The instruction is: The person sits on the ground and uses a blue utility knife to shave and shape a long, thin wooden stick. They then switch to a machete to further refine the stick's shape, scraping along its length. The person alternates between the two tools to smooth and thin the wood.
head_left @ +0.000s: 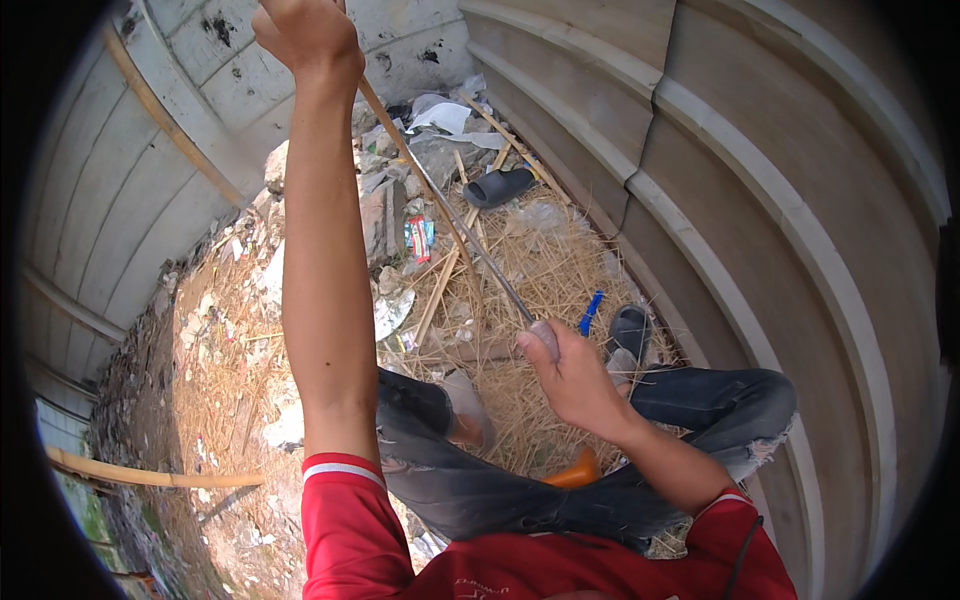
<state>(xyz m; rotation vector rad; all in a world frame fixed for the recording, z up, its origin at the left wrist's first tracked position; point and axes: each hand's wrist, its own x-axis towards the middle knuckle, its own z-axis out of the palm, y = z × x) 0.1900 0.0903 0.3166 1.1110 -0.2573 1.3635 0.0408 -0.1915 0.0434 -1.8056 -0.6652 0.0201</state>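
Observation:
My left hand (pixel 312 38) is raised high at the top edge, its fingers closed round the upper end of a thin bamboo strip (pixel 378 110). Part of that hand is cut off by the frame. The strip slants down to the straw between my legs. Lower right, my right hand (pixel 582 385) is wrapped round the pale handle of a long, narrow-bladed knife (pixel 507 288). Its grey blade points up and away, crossing close along the strip; whether they touch I cannot tell.
Straw (pixel 540 265) covers the ground, with bamboo offcuts (pixel 437 297), a loose dark slipper (pixel 500 187), a red packet (pixel 418 240) and a blue piece (pixel 591 312). An orange object (pixel 575 470) lies beneath my legs. A ribbed wall (pixel 780 200) closes the right side.

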